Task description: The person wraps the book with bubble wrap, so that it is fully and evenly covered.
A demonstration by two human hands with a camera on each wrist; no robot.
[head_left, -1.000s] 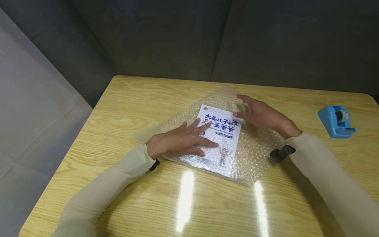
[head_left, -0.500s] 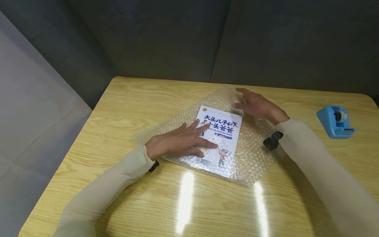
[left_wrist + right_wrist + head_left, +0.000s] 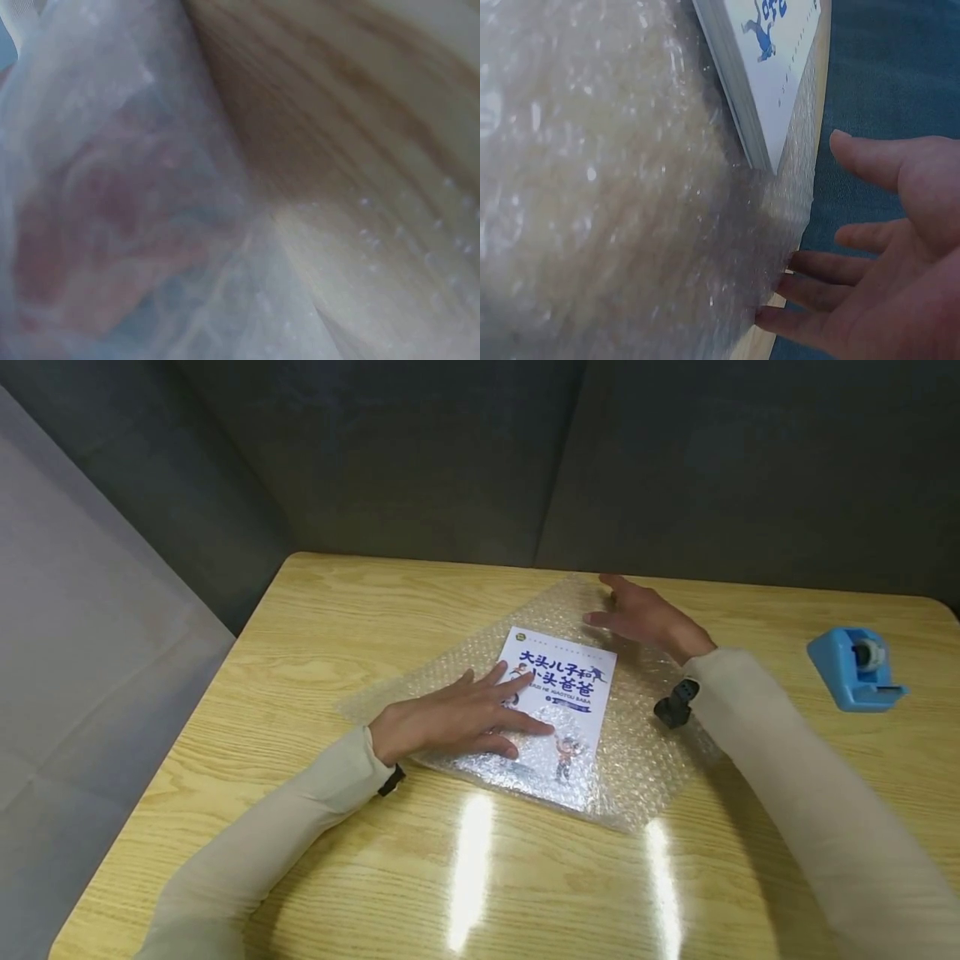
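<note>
A white book (image 3: 573, 652) with blue Chinese lettering lies on a sheet of bubble wrap (image 3: 645, 760), and a fold of the sheet covers its lower part. My left hand (image 3: 465, 717) rests on that fold with spread fingers, over the book's left side. Beyond the book's upper right corner, my right hand (image 3: 647, 617) is at the sheet's far right edge. In the right wrist view, the fingertips of this hand (image 3: 900, 262) meet the wrap's edge, the thumb standing apart. The left wrist view is blurred, showing only wrap (image 3: 90, 60) and wood grain up close.
A blue tape dispenser (image 3: 851, 672) stands at the right of the wooden table (image 3: 360, 877). Dark panels (image 3: 420, 460) rise behind the table's far edge, and a grey cloth surface (image 3: 75, 652) borders it on the left.
My right hand has moved away from the book's top right corner, toward the far edge of the wrap. The left hand and the book keep their places.
</note>
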